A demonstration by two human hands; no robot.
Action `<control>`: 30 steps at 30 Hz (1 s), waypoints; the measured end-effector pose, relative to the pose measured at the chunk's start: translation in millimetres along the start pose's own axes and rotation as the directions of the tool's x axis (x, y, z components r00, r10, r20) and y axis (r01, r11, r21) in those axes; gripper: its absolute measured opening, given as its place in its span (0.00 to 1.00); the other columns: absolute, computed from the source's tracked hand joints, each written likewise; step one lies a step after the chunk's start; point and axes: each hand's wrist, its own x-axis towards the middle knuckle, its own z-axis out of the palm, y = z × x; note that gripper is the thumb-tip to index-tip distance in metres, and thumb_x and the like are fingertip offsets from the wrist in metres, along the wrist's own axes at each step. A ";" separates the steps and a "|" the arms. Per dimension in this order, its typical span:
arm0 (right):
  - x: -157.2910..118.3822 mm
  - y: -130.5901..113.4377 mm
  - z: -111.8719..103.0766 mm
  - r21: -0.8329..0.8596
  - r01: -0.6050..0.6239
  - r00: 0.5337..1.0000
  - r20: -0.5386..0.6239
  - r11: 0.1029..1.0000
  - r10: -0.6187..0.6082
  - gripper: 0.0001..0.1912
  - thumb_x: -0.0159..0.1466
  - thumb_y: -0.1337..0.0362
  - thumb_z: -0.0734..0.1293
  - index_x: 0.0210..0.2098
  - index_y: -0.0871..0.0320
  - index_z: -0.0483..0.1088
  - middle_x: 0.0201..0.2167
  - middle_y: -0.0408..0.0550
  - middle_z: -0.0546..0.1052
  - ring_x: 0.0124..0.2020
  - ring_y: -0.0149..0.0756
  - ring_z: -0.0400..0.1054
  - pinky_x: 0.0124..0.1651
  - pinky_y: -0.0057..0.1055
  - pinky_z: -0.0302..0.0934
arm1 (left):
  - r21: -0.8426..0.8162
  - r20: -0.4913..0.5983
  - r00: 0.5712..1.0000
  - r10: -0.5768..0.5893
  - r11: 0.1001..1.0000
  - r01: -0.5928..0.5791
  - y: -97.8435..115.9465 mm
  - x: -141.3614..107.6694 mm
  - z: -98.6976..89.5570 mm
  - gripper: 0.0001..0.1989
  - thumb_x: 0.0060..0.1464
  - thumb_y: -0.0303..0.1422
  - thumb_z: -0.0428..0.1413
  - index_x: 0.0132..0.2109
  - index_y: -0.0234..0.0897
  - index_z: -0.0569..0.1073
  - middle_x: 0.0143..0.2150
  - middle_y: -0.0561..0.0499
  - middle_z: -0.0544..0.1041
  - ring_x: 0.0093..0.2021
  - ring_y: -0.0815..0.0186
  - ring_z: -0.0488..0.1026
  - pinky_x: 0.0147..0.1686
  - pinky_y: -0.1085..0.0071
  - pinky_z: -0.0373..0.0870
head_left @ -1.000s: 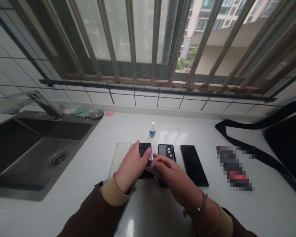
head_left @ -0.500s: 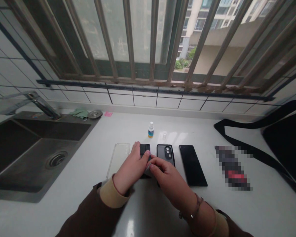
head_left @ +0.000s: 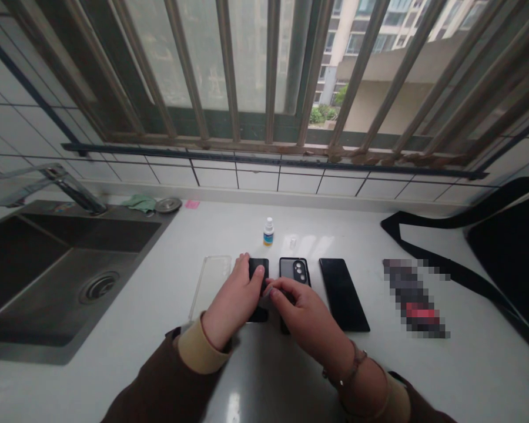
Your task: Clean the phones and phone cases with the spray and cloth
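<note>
Black phone [head_left: 258, 265] is clamped flat by left hand [head_left: 231, 299]. Right hand [head_left: 302, 311] is pinched together at its edge, anything held too small to tell. Clear case [head_left: 209, 282] is left unfitted at 10 o'clock; camera-side-up phone [head_left: 294, 271] at 1 o'clock, dark phone [head_left: 344, 294] at 2 o'clock.

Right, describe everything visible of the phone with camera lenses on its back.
The phone lies flat, back up, on the white countertop, its length pointing away from the person. Its dark, glossy back carries a raised black camera island with round lenses at the far end. The person's right hand covers its lower part; contact is unclear.
</note>
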 end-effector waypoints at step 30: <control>20.7 22.6 -32.3 -0.179 0.066 0.969 -0.222 0.982 -0.106 0.14 0.75 0.58 0.64 0.44 0.57 0.79 0.43 0.53 0.83 0.45 0.44 0.77 0.50 0.40 0.68 | -0.635 0.006 0.992 0.126 0.767 -0.094 24.7 -16.7 -8.6 0.27 0.69 0.48 0.55 0.67 0.37 0.69 0.68 0.37 0.75 0.68 0.52 0.73 0.68 0.55 0.69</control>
